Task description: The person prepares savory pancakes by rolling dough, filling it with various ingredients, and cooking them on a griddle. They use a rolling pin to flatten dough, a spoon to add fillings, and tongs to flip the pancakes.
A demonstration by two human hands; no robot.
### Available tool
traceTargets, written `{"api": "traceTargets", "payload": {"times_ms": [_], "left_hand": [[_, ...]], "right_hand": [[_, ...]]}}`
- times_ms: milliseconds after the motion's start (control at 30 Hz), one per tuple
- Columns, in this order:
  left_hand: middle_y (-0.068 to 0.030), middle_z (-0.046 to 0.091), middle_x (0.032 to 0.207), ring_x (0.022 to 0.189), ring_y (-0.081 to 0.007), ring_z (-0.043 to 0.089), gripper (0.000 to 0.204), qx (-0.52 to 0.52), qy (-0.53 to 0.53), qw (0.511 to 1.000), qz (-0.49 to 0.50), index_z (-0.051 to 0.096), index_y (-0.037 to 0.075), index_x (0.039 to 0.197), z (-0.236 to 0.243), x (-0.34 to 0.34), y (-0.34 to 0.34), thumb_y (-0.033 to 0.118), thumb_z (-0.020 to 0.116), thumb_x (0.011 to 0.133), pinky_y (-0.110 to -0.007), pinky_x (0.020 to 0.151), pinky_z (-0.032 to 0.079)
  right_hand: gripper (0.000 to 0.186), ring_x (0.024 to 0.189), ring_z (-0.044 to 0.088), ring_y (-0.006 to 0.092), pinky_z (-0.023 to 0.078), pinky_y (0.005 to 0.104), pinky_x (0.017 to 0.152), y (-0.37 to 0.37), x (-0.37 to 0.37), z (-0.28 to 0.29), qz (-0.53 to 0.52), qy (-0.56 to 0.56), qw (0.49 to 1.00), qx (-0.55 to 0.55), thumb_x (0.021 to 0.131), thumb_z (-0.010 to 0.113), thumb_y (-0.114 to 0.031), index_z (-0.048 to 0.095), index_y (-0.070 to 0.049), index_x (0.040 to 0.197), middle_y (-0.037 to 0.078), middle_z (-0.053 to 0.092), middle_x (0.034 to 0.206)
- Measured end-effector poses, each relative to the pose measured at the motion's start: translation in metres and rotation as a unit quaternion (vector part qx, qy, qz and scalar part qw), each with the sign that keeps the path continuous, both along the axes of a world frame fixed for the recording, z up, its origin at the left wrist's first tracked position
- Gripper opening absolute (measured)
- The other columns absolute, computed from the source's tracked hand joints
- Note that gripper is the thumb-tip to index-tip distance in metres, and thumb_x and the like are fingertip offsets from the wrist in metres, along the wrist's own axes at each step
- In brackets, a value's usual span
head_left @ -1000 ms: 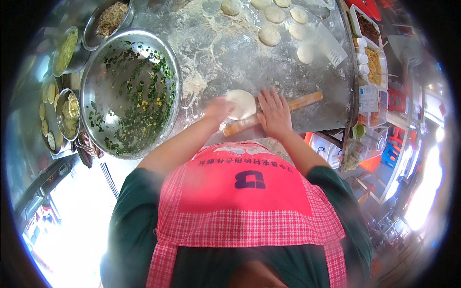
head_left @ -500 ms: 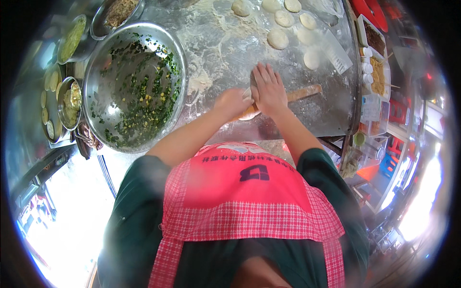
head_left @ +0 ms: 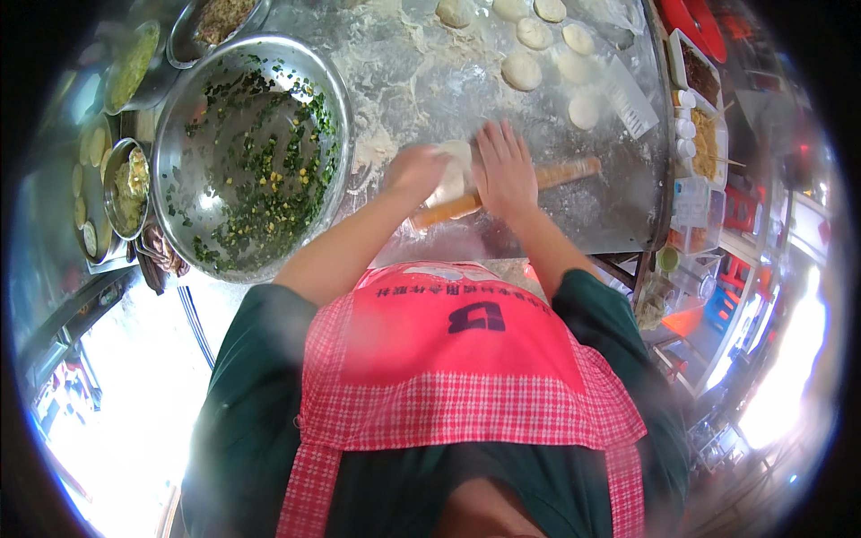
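Filling the lower centre of the frame, the person wears a bright pinkish-red apron over a dark green shirt. A pink-and-white checked band crosses the apron's lower part in the picture, with matching checked fabric along both sides. Two checked straps run to the bottom edge. A blocky dark emblem sits mid-apron, beneath a curved row of small dark characters and a whitish print. The shirt's short sleeves leave both forearms bare. The shirt's neckline opens at bottom centre.
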State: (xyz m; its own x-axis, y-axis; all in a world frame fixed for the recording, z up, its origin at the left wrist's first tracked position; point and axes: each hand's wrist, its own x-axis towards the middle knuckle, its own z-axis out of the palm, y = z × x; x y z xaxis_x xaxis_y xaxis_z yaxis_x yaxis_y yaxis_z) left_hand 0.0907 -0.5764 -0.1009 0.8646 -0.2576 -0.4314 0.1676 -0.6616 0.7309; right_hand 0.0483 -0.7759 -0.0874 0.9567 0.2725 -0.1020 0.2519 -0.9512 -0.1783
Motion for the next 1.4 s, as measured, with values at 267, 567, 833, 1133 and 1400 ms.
{"api": "traceTargets", "payload": {"times_ms": [267, 567, 833, 1133, 1400], "left_hand": [[-0.0141, 0.07, 0.087, 0.084, -0.0223, 0.069, 0.028, 0.009, 0.062, 0.998, -0.025, 0.07, -0.002, 0.101, 0.005, -0.019, -0.003, 0.02, 0.063, 0.085, -0.036, 0.072, 0.054], [-0.0192, 0.071, 0.095, 0.087, -0.0342, 0.069, 0.033, -0.212, 0.204, 0.921, 0.257, 0.072, 0.009, 0.105, 0.02, -0.036, 0.025, 0.031, 0.059, 0.084, -0.043, 0.079, 0.054], [-0.0172, 0.071, 0.094, 0.086, -0.0298, 0.07, 0.034, -0.032, 0.095, 0.992, 0.08, 0.07, 0.002, 0.107, -0.014, -0.007, 0.022, 0.023, 0.063, 0.081, -0.041, 0.078, 0.054], [-0.0206, 0.069, 0.094, 0.088, -0.0391, 0.066, 0.032, 0.069, -0.011, 0.995, -0.066, 0.07, 0.007, 0.099, -0.021, -0.034, -0.002, 0.035, 0.058, 0.088, -0.048, 0.078, 0.052], [-0.0221, 0.068, 0.09, 0.085, -0.0391, 0.067, 0.031, -0.083, -0.062, 0.995, -0.006, 0.068, 0.011, 0.107, 0.061, -0.014, -0.016, 0.036, 0.057, 0.092, -0.047, 0.075, 0.053]], "right_hand": [[0.059, 0.145, 0.029, 0.0337, 0.023, 0.0509, 0.118, 0.0, 0.002, 0.001, 0.012, -0.018, 1.0, 0.0, 0.092, 0.056, -0.033, 0.045, -0.006, 0.143, 0.013, 0.038, 0.153], [0.058, 0.146, 0.027, 0.0318, 0.02, 0.051, 0.119, -0.005, -0.047, 0.031, 0.005, 0.04, 0.999, -0.013, 0.093, 0.055, -0.032, 0.044, -0.006, 0.143, 0.013, 0.038, 0.153], [0.063, 0.148, 0.024, 0.0301, 0.017, 0.0509, 0.12, 0.005, -0.013, 0.03, 0.009, 0.098, 0.993, -0.065, 0.092, 0.056, -0.035, 0.041, -0.006, 0.146, 0.012, 0.035, 0.156], [0.057, 0.146, 0.027, 0.0318, 0.019, 0.0504, 0.12, 0.007, 0.023, -0.007, 0.02, -0.077, 0.996, 0.029, 0.092, 0.054, -0.029, 0.044, -0.008, 0.144, 0.012, 0.036, 0.155], [0.056, 0.143, 0.034, 0.0363, 0.024, 0.0504, 0.117, -0.033, -0.058, 0.006, 0.02, -0.046, 0.998, -0.039, 0.087, 0.059, -0.024, 0.051, -0.007, 0.139, 0.013, 0.046, 0.148]]}}
